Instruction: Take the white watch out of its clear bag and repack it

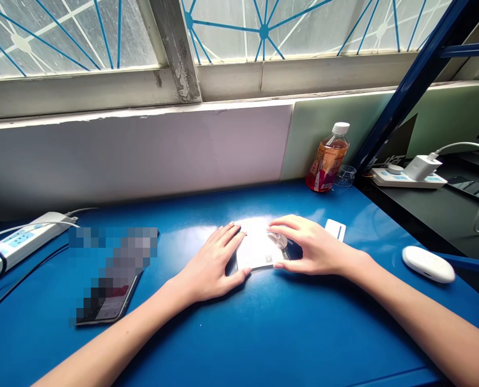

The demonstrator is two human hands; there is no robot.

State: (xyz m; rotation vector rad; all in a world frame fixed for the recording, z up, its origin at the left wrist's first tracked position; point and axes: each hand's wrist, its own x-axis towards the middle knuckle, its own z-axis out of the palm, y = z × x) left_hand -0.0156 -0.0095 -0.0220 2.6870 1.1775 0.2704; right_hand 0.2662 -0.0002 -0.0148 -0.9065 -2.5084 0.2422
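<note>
Packet (pixel 257 248) between hands (pixel 217 263); bottle (pixel 328 158) holds liquid (pixel 314 183)

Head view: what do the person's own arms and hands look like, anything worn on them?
The left forearm and right forearm are bare, with no sleeves in view. The left hand and right hand are ungloved; no watch or bracelet shows.

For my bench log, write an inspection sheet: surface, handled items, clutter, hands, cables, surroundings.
Surface: glossy blue desktop, with glare.
Handled items: flat white QR-coded package, partly washed out.
Clutter: smartphone, partly pixelated; capped bottle of red drink; white flat item; white oval device.
Hands: left hand at the package's left edge, right hand at its right.
Cables: black cable beside the left power strip; white charger cable at right.
Surroundings: blue-barred window; blue post.
</note>
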